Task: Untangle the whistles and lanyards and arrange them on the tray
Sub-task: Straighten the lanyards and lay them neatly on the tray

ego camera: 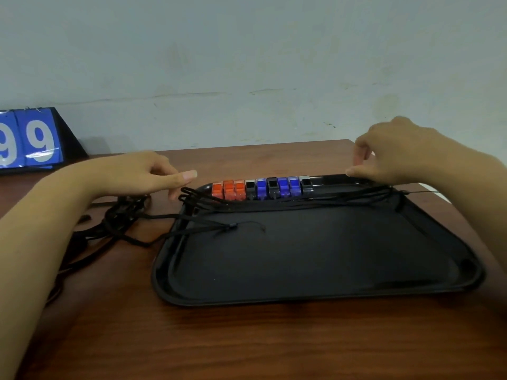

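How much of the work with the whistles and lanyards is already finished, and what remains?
Done: nine plastic whistles, orange, black and blue, stand in a row along the far edge of the black plastic tray, with black cord lanyards stretched before them. In hand: the left hand and right hand hover at the two ends of those cords. Left: a tangled heap of black cords lies on the brown wooden table.

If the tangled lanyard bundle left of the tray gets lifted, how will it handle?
The lanyard bundle is thin black cord lying in slack loops, so it is probably floppy and light. Strands run over the tray rim, so lifting it may drag those cords along.
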`<state>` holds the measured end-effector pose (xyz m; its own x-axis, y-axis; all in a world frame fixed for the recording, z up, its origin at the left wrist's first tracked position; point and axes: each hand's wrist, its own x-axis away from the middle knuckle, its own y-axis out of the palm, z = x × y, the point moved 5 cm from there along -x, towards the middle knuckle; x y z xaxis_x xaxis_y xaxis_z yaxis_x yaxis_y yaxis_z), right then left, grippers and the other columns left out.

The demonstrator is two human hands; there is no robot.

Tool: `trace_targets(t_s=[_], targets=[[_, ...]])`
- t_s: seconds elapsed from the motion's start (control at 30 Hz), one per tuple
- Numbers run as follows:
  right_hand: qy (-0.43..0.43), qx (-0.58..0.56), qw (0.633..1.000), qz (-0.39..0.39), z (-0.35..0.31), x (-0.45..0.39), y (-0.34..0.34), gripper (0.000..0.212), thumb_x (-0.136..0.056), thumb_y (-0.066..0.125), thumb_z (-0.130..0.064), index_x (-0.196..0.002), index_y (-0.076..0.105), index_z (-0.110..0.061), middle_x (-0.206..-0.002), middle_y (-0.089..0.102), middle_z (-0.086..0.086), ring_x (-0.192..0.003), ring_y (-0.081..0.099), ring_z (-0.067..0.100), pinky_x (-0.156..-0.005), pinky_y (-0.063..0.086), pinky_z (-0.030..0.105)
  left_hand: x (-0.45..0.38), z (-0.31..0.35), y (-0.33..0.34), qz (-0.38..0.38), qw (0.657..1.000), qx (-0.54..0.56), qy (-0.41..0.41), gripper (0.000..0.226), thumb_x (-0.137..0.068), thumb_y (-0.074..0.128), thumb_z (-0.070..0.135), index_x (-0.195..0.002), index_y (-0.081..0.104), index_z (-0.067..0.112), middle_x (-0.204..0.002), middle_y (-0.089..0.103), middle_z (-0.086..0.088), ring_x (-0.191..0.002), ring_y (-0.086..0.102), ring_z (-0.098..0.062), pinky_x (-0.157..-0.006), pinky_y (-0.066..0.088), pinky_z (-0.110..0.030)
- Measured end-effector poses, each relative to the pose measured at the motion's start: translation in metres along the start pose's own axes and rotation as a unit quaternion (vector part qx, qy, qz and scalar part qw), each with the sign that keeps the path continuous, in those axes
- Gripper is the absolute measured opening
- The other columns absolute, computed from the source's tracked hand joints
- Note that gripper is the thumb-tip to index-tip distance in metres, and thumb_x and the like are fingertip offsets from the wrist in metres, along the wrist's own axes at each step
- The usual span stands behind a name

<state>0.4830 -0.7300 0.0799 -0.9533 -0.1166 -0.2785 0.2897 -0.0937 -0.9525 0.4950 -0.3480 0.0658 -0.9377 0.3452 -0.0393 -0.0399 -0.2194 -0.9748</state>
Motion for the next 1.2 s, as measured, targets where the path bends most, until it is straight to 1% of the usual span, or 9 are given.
trace_targets(t_s=[0.07,0.2,0.33,0.5,0.57,0.67,0.77,0.9,1.2], targets=[[-0.038,-0.03,0.998,0.045,-0.012,0.003,-0.009,0.022,-0.086,0.065,-0.057,-0.088,0.064,-0.035,-0.092,0.057,-0.011,-0.102,0.047,0.019,-0.079,0.047,0.039,0.002,0.017,-0.002,0.015,0.999,0.006,0.041,0.067,-0.072,0.045,0.088,-0.077,0.072,0.028,-0.083,0.059,0.011,-0.067,0.055,-0.004,-0.072,0.048,-0.032],[-0.12,-0.061,0.99,0.048,-0.039,0.008,-0.008,0.025,-0.086,0.062,-0.056,-0.091,0.068,-0.032,-0.09,0.066,-0.015,-0.091,0.062,0.015,-0.081,0.056,0.044,0.003,0.048,0.018,-0.054,0.993,-0.01,0.103,0.036,-0.075,0.066,0.071,-0.088,0.07,0.038,-0.083,0.056,0.009,-0.071,0.053,-0.01,-0.071,0.045,-0.032],[-0.178,-0.089,0.979,0.031,-0.059,0.013,-0.002,0.027,-0.087,0.057,-0.056,-0.095,0.07,-0.033,-0.091,0.066,-0.017,-0.086,0.06,0.006,-0.081,0.056,0.038,0.004,0.051,0.021,-0.092,0.99,-0.006,0.105,0.033,-0.071,0.071,0.072,-0.09,0.07,0.045,-0.085,0.056,0.01,-0.076,0.059,-0.012,-0.077,0.05,-0.037],[-0.223,-0.122,0.966,0.041,-0.074,0.022,-0.005,0.024,-0.088,0.055,-0.056,-0.097,0.067,-0.037,-0.09,0.063,-0.019,-0.087,0.059,0.003,-0.079,0.055,0.039,0.007,0.061,0.033,-0.126,0.983,-0.014,0.131,0.018,-0.081,0.067,0.062,-0.089,0.07,0.047,-0.095,0.059,0.02,-0.085,0.059,-0.008,-0.081,0.051,-0.035],[-0.249,-0.13,0.959,0.046,-0.082,0.026,-0.008,0.026,-0.089,0.053,-0.056,-0.1,0.067,-0.037,-0.09,0.063,-0.019,-0.086,0.059,0.004,-0.078,0.054,0.036,0.007,0.066,0.033,-0.109,0.982,-0.011,0.151,0.014,-0.083,0.067,0.058,-0.089,0.069,0.046,-0.097,0.059,0.023,-0.088,0.06,-0.005,-0.08,0.049,-0.031],[-0.283,-0.151,0.945,0.062,-0.094,0.031,-0.013,0.03,-0.089,0.051,-0.058,-0.107,0.066,-0.039,-0.091,0.062,-0.018,-0.085,0.058,0.003,-0.077,0.052,0.03,0.009,0.083,0.026,-0.02,0.978,0.027,0.206,0.008,-0.09,0.065,0.046,-0.088,0.066,0.038,-0.092,0.066,0.022,-0.086,0.064,-0.007,-0.075,0.046,-0.021],[-0.298,-0.206,0.93,0.063,-0.104,0.038,-0.014,0.027,-0.093,0.053,-0.054,-0.11,0.067,-0.039,-0.092,0.062,-0.017,-0.086,0.06,0.005,-0.076,0.052,0.028,0.011,0.103,0.029,0.029,0.969,0.077,0.234,0.006,-0.097,0.062,0.033,-0.092,0.062,0.029,-0.082,0.075,0.016,-0.074,0.066,-0.013,-0.069,0.049,-0.025],[-0.31,-0.194,0.93,0.04,-0.112,0.039,-0.006,0.024,-0.095,0.054,-0.051,-0.114,0.064,-0.04,-0.092,0.06,-0.017,-0.085,0.059,0.005,-0.075,0.049,0.026,0.011,0.113,0.041,0.036,0.965,0.072,0.25,0.003,-0.099,0.06,0.026,-0.096,0.059,0.026,-0.068,0.074,0.012,-0.065,0.064,-0.01,-0.06,0.039,-0.012],[-0.299,-0.149,0.942,0.037,-0.109,0.035,0.0,0.017,-0.095,0.055,-0.046,-0.098,0.066,-0.033,-0.088,0.06,-0.014,-0.077,0.054,0.005,-0.073,0.051,0.036,0.003,0.111,0.043,0.054,0.967,0.074,0.238,0.017,-0.096,0.062,0.038,-0.108,0.067,0.029,-0.073,0.071,0.009,-0.074,0.064,-0.013,-0.066,0.047,-0.022]])
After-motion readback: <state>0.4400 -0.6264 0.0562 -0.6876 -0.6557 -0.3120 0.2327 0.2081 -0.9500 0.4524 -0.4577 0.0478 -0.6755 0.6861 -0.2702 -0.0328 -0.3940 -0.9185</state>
